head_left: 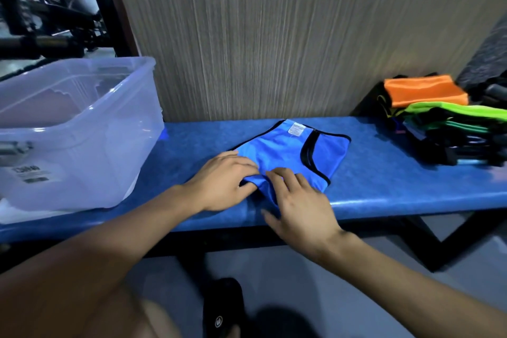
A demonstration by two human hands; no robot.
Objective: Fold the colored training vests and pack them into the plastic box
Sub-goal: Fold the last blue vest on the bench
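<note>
Hands: left pinching one blue vest, right flat on it; one plastic box.

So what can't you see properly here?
All in the head view:
- Box: its left side is cut off by the frame; the contents blur behind cloudy plastic.
- Box label: too blurred to read.
- Vest tag: print too small.
- Vest pile: cut off at right, count unclear.
</note>
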